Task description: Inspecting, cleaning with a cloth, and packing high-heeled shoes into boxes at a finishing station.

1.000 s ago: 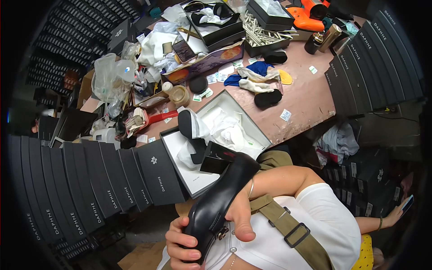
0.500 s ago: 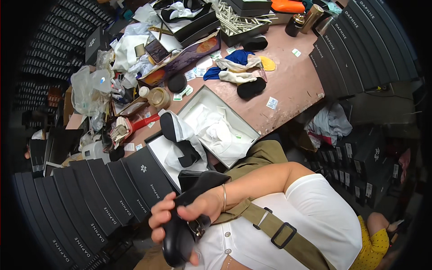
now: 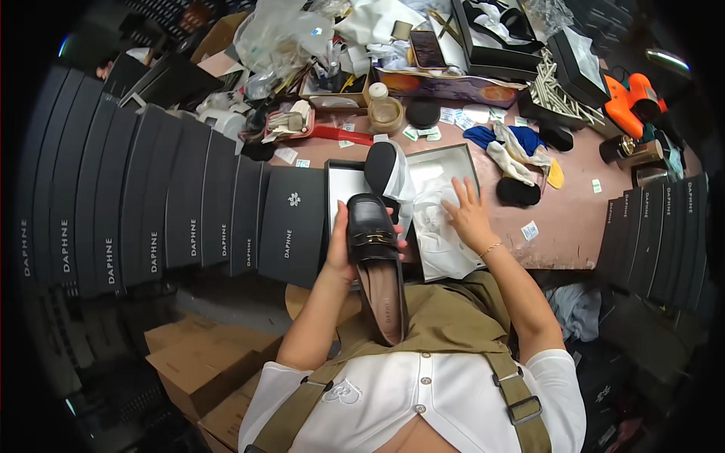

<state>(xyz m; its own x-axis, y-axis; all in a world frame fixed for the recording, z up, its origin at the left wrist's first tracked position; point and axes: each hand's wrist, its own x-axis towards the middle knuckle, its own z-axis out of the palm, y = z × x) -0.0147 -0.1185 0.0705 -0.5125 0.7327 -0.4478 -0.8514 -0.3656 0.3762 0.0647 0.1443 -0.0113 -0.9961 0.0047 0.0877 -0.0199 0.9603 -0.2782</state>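
- The black loafer (image 3: pixel 375 260) hides the left palm and part of the black-soled shoe (image 3: pixel 380 167) beyond it, which white paper partly wraps.
- At the far edge, a clear plastic bag (image 3: pixel 283 38) is cut off; the dark rim obscures the leftmost shoeboxes.
- The left hand (image 3: pixel 346 243) curls around the loafer's front, thumb left, fingertips right, holding it toe away before the open box (image 3: pixel 455 158).
- The right hand (image 3: pixel 470 219) spreads its fingers over white tissue paper (image 3: pixel 432 226), gripping nothing; whether it presses down cannot be told.
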